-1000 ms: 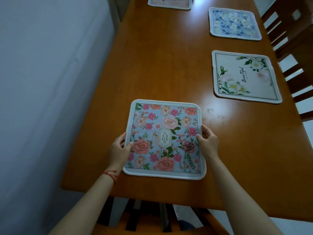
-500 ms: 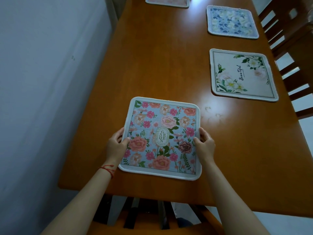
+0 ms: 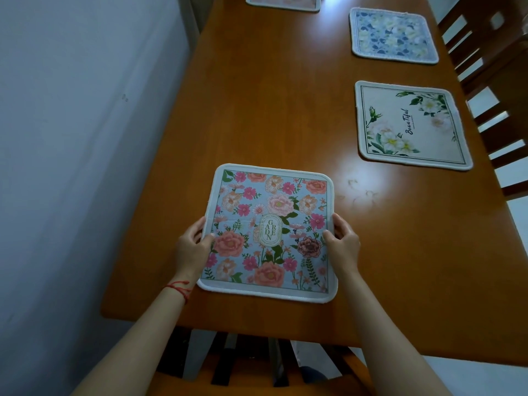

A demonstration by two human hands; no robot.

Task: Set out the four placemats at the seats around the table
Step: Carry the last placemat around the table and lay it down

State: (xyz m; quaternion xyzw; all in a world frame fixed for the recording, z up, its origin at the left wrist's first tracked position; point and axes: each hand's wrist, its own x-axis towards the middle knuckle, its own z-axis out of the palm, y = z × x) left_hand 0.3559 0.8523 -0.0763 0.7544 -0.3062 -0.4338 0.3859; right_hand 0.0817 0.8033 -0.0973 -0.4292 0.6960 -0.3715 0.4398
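A blue placemat with pink flowers [image 3: 271, 232] lies flat at the near end of the wooden table [image 3: 271, 115]. My left hand [image 3: 192, 247] grips its left edge, thumb on top, and my right hand [image 3: 343, 244] grips its right edge the same way. A cream placemat with white flowers [image 3: 411, 125] lies along the table's right side. Further back on that side lies a blue and white placemat [image 3: 393, 35]. A pinkish placemat [image 3: 283, 1] shows partly at the far end, cut off by the frame's top.
A white wall [image 3: 85, 138] runs close along the table's left side. Dark wooden chairs [image 3: 491, 67] stand along the right side. Another chair [image 3: 248, 364] is tucked under the near edge between my arms.
The flowered placemat and both hands have shifted slightly toward the near edge of the table. My grip on both edges is unchanged.
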